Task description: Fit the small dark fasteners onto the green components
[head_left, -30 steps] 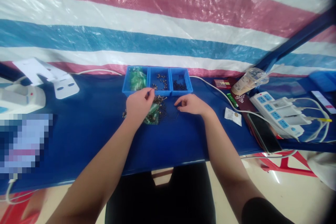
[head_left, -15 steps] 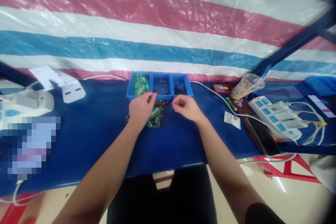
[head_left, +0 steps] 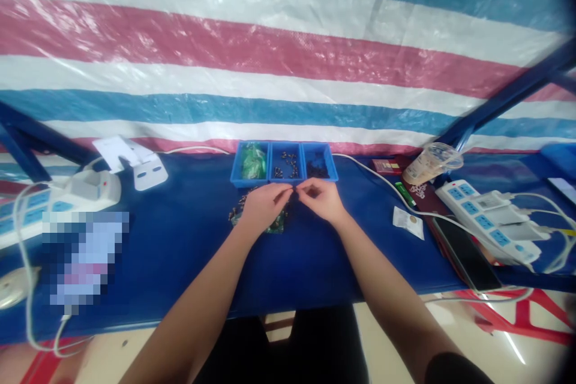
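My left hand (head_left: 265, 204) and my right hand (head_left: 323, 197) meet fingertip to fingertip just in front of the middle of a blue three-part tray (head_left: 284, 181). Both pinch something too small to make out. The tray's left compartment holds a green plastic bag (head_left: 254, 161), the middle one small metal parts (head_left: 291, 163), and the right one small dark parts (head_left: 317, 168). Under and beside my left hand lies a pile of small metal parts with a green bag (head_left: 276, 225), partly hidden by the hand.
At the right are a tilted plastic cup (head_left: 427, 165), a white packet (head_left: 408, 222), a phone (head_left: 468, 255) and a power strip (head_left: 488, 222) with cables. On the left stand a white bracket (head_left: 146, 171) and another power strip (head_left: 49, 207).
My left hand has moved right, over the pile, and its fingertips now meet those of my right hand. The camera view has shifted, so the table sits lower and further right.
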Action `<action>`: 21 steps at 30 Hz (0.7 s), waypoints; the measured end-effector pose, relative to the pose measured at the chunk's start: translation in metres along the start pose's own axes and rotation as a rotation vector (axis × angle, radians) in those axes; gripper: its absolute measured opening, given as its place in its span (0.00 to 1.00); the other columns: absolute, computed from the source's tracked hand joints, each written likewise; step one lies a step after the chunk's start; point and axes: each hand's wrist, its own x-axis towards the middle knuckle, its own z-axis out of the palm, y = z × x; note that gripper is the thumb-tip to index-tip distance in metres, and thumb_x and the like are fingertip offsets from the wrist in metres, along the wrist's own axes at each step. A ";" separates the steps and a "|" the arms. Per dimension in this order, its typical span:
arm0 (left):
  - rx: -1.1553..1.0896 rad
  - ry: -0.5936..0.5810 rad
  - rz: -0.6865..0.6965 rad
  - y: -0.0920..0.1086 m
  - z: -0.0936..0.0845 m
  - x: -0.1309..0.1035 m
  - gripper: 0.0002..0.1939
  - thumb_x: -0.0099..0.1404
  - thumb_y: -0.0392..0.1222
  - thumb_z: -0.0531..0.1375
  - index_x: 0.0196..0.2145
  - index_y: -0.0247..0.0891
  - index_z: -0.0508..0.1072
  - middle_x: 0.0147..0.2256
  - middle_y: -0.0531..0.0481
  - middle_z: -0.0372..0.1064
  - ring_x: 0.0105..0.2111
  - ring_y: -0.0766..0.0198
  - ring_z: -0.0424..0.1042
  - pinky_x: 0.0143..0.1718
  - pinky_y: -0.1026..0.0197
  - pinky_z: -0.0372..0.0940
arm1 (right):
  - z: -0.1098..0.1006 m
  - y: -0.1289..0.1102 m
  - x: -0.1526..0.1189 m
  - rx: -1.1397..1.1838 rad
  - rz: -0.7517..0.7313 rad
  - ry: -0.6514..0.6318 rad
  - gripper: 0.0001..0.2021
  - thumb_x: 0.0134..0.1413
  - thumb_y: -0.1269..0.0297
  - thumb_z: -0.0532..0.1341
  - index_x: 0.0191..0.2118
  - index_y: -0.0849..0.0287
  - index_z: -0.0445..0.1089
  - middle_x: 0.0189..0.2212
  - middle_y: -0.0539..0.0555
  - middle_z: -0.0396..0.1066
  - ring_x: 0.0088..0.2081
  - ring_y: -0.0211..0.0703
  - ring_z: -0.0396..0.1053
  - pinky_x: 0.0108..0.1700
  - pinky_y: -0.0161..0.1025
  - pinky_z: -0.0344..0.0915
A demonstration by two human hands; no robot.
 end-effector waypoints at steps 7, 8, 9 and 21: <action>-0.027 0.043 0.018 -0.003 0.003 -0.006 0.11 0.72 0.45 0.58 0.41 0.41 0.80 0.40 0.47 0.81 0.38 0.59 0.79 0.45 0.56 0.73 | -0.001 0.007 -0.002 0.233 0.165 -0.093 0.13 0.48 0.56 0.71 0.37 0.59 0.78 0.27 0.53 0.78 0.26 0.40 0.76 0.31 0.38 0.73; -0.037 0.051 0.023 -0.003 0.003 -0.006 0.11 0.72 0.45 0.58 0.41 0.41 0.80 0.39 0.48 0.81 0.37 0.60 0.79 0.44 0.57 0.73 | -0.001 0.007 -0.001 0.265 0.191 -0.094 0.14 0.47 0.55 0.72 0.36 0.60 0.78 0.27 0.52 0.78 0.27 0.40 0.76 0.31 0.38 0.74; -0.043 0.058 0.018 -0.003 0.004 -0.006 0.11 0.71 0.45 0.58 0.41 0.41 0.80 0.38 0.48 0.80 0.37 0.61 0.79 0.44 0.57 0.73 | -0.001 0.006 0.000 0.291 0.213 -0.097 0.15 0.46 0.55 0.73 0.36 0.60 0.77 0.27 0.52 0.78 0.27 0.40 0.77 0.31 0.38 0.74; 0.019 0.111 -0.001 -0.002 -0.005 -0.007 0.10 0.71 0.45 0.59 0.40 0.41 0.80 0.33 0.48 0.79 0.33 0.61 0.76 0.41 0.56 0.69 | 0.010 0.008 0.003 0.377 0.224 -0.056 0.17 0.41 0.53 0.76 0.33 0.59 0.77 0.24 0.51 0.78 0.26 0.40 0.76 0.32 0.39 0.75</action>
